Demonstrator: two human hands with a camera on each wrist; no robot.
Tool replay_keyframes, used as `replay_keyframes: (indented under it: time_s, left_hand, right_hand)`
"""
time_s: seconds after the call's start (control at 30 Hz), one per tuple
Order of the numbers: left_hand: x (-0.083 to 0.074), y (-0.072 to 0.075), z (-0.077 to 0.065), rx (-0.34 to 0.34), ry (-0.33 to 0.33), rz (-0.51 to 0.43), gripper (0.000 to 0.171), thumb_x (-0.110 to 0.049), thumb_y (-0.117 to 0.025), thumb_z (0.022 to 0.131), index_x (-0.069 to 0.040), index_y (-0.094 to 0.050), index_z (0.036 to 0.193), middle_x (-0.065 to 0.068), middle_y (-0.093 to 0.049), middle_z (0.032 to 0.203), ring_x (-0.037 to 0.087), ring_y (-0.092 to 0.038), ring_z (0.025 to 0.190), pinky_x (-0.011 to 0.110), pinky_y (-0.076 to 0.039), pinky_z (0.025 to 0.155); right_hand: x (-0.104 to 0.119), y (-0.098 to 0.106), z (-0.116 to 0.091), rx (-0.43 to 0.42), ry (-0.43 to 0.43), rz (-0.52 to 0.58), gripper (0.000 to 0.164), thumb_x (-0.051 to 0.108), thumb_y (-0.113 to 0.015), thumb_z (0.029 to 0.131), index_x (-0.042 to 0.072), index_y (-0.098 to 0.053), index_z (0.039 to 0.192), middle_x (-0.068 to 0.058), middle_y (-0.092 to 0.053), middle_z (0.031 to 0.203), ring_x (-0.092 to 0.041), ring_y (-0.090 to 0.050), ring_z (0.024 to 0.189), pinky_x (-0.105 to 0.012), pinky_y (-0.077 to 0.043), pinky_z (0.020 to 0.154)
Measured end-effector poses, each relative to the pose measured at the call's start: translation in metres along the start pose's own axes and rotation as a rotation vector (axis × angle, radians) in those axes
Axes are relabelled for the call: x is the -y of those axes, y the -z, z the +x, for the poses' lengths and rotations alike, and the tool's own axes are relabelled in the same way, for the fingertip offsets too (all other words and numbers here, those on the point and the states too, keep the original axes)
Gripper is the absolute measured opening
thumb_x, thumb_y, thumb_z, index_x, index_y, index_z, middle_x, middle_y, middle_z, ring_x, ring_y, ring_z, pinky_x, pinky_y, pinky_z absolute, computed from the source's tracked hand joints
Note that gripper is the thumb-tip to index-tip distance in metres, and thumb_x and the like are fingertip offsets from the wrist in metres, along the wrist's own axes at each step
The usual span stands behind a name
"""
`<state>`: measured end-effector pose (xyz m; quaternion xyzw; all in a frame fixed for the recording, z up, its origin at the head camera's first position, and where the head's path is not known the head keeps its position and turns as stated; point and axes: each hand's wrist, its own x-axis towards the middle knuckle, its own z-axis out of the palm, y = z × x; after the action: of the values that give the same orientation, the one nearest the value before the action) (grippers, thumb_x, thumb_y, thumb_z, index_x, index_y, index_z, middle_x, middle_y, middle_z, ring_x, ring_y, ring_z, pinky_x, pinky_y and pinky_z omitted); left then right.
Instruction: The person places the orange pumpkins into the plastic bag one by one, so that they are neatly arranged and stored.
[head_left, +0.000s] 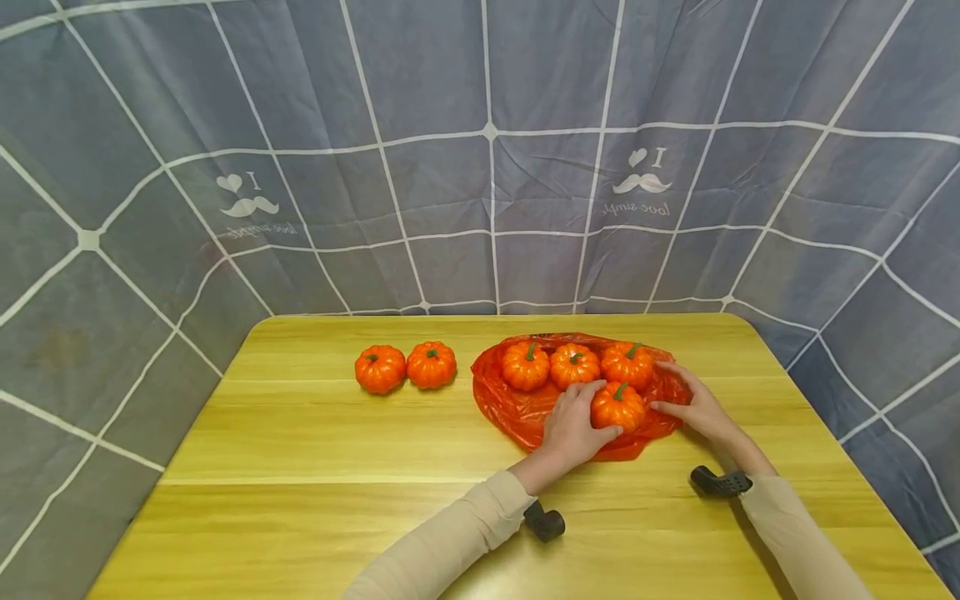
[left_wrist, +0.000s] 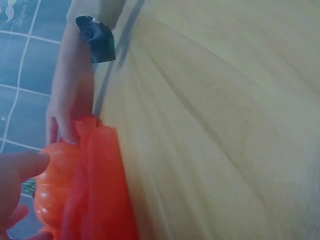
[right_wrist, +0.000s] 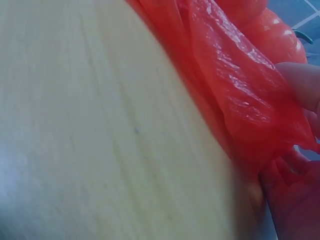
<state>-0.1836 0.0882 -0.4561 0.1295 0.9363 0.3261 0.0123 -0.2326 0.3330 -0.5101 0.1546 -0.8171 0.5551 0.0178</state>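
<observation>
A thin red plastic bag (head_left: 508,410) lies spread on the table with several small orange pumpkins on it. My left hand (head_left: 573,425) grips the nearest pumpkin (head_left: 617,410) from its left side, thumb in front and fingers behind. Its green stem points up. At the bag's right end, my right hand (head_left: 703,410) holds the edge; in the right wrist view the film (right_wrist: 245,107) runs between thumb and fingers. Behind the gripped one sit a left pumpkin (head_left: 525,368), a middle pumpkin (head_left: 575,367) and a right pumpkin (head_left: 627,365).
Two more pumpkins, a left one (head_left: 379,370) and a right one (head_left: 431,366), stand side by side on the wooden table (head_left: 315,467), left of the bag. A grey checked curtain (head_left: 435,192) hangs behind the table and along both sides.
</observation>
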Motion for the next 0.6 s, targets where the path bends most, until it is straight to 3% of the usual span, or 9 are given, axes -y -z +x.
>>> replay_keyframes:
  time_s: [0.07, 0.3, 0.6]
  left_hand:
    - [-0.001, 0.004, -0.001, -0.009, -0.017, -0.001, 0.066, -0.042, -0.075, 0.079, -0.028, -0.049, 0.138, 0.0, -0.054, 0.131, 0.018, -0.054, 0.117, 0.038, -0.05, 0.082]
    - [0.004, 0.022, -0.008, -0.075, -0.066, -0.057, 0.057, -0.033, -0.072, 0.083, -0.025, -0.052, 0.135, 0.001, -0.056, 0.128, 0.019, -0.054, 0.111, 0.03, -0.049, 0.078]
    - [0.024, 0.05, -0.014, -0.21, -0.129, -0.121, 0.049, -0.025, -0.07, 0.086, -0.019, -0.055, 0.132, 0.003, -0.058, 0.129, 0.025, -0.054, 0.118, 0.04, -0.05, 0.089]
  right_hand:
    - [0.0, 0.0, 0.0, -0.008, -0.007, -0.033, 0.064, 0.001, -0.069, 0.084, -0.006, -0.037, 0.139, -0.007, -0.041, 0.138, 0.018, -0.036, 0.115, -0.001, -0.033, 0.092]
    - [-0.001, -0.001, 0.0, -0.005, -0.039, -0.067, 0.065, 0.005, -0.069, 0.085, -0.004, -0.036, 0.14, -0.03, -0.031, 0.143, 0.022, -0.029, 0.115, 0.002, -0.028, 0.091]
    - [0.001, 0.0, 0.001, -0.012, -0.023, -0.077, 0.065, 0.005, -0.07, 0.085, -0.004, -0.037, 0.14, -0.031, -0.032, 0.142, 0.022, -0.029, 0.114, 0.002, -0.028, 0.091]
